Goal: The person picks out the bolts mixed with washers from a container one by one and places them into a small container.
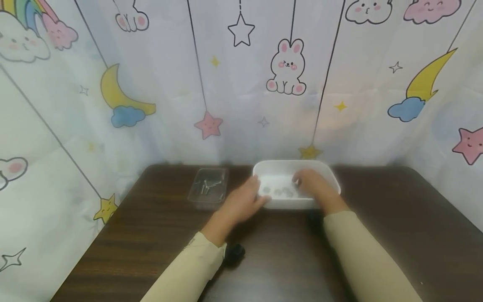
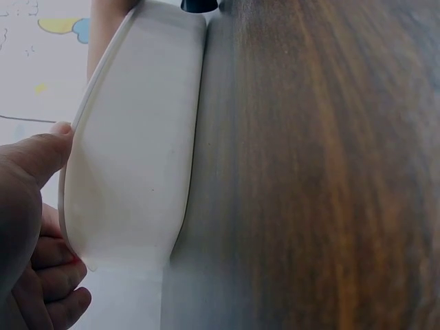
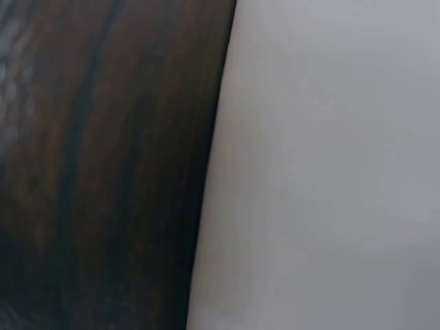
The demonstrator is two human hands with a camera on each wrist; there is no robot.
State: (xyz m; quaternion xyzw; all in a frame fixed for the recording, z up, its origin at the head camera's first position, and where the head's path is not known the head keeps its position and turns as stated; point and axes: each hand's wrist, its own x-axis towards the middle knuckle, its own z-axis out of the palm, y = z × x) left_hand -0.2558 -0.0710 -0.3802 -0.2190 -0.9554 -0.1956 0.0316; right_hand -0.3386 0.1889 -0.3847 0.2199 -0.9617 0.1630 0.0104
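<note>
A white plastic tray [image 1: 290,204] stands on the table, with several small, round, pale pieces [image 1: 284,192] on its floor; their kind is too blurred to tell. My left hand [image 1: 243,200] grips the tray's left end. In the left wrist view, its thumb lies on the rim of the tray [image 2: 130,137] and its fingers curl at the end wall. My right hand [image 1: 313,184] reaches over the near rim into the tray with bent fingers; whether they pinch anything is hidden. Only the wall of the tray [image 3: 323,172] and the table show in the right wrist view.
Left of the tray sits a clear plastic box [image 1: 196,196] holding several metal screws [image 1: 205,188]. The dark wooden table [image 1: 151,235] ends just behind both containers, against a patterned curtain [image 1: 241,92].
</note>
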